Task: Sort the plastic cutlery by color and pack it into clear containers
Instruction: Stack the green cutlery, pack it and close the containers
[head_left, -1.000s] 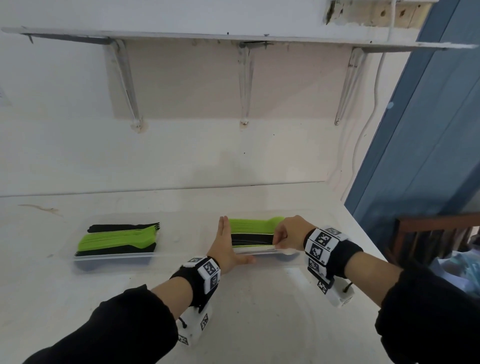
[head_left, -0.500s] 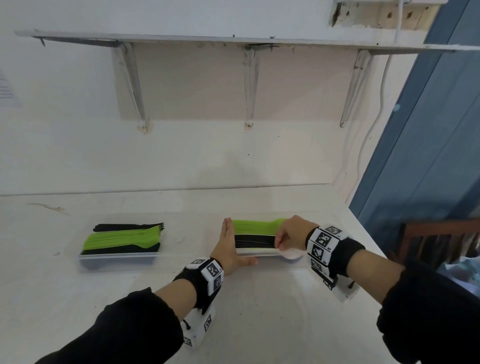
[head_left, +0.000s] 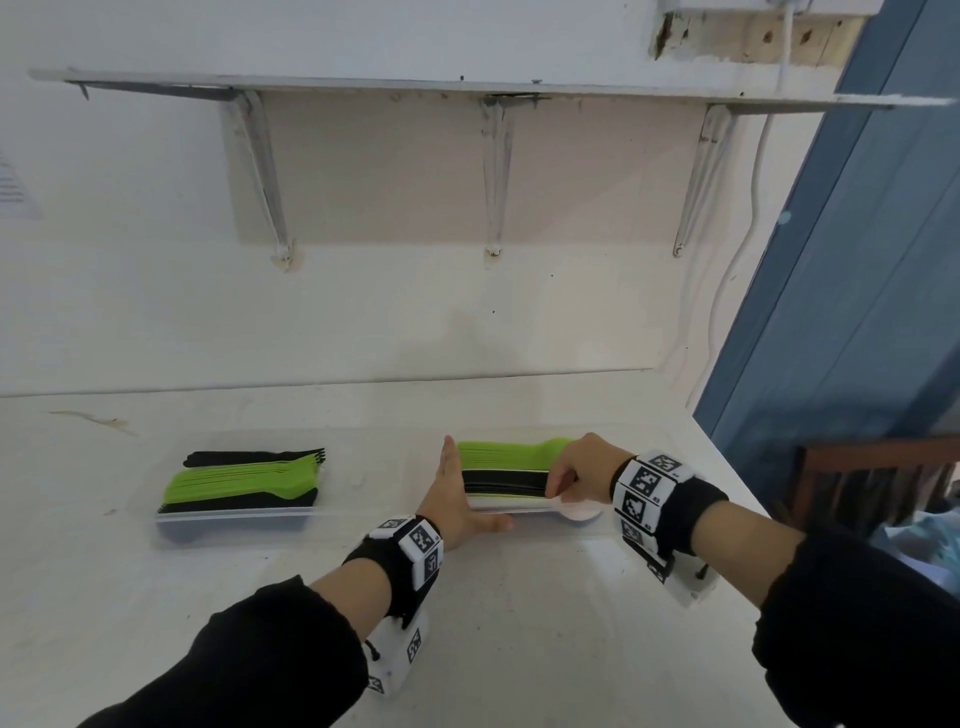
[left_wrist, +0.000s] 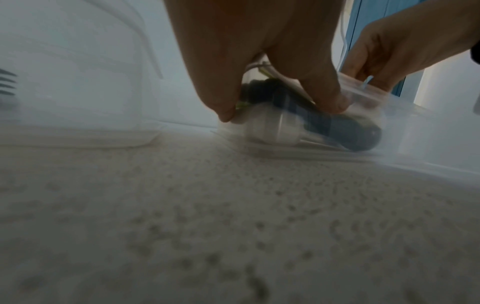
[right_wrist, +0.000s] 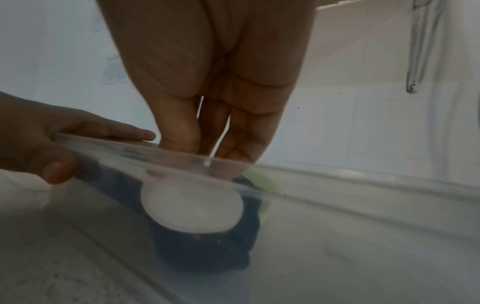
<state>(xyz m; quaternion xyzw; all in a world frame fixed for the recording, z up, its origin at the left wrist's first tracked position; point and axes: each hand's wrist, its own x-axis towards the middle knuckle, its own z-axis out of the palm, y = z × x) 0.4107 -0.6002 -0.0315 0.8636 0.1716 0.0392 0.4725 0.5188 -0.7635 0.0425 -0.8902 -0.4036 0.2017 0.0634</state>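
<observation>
From the head camera: two clear containers on the white table (head_left: 519, 623). The left container (head_left: 234, 519) holds green forks (head_left: 239, 480) between black cutlery, well apart from both hands. The right container (head_left: 524, 512) holds a stack of green spoons (head_left: 509, 454), black spoons (head_left: 504, 480) and white spoons (head_left: 576, 512) nearest the person. The left hand (head_left: 452, 499) stands flat on edge, fingers straight, against the handle ends of that stack. The right hand (head_left: 576, 470) is curled over the bowl ends. A shelf (head_left: 467, 85) on brackets hangs on the wall above.

Left wrist camera, blurred: what the head view hid is here, the left hand (left_wrist: 259, 51) fingertips pointing down at the clear container (left_wrist: 363, 127), touching the cutlery ends, with black spoons (left_wrist: 350, 131) and a white one seen through the wall. The right hand (left_wrist: 389, 47) pinches at the far rim.

Right wrist camera: the right hand (right_wrist: 207, 82) reaches down inside the container, fingers bent onto the stack; whether it grips the white spoon (right_wrist: 192, 205) or only presses it I cannot tell. The left hand (right_wrist: 52, 144) shows its thumb on the near wall, fingers straight along the rim (right_wrist: 130, 148).
</observation>
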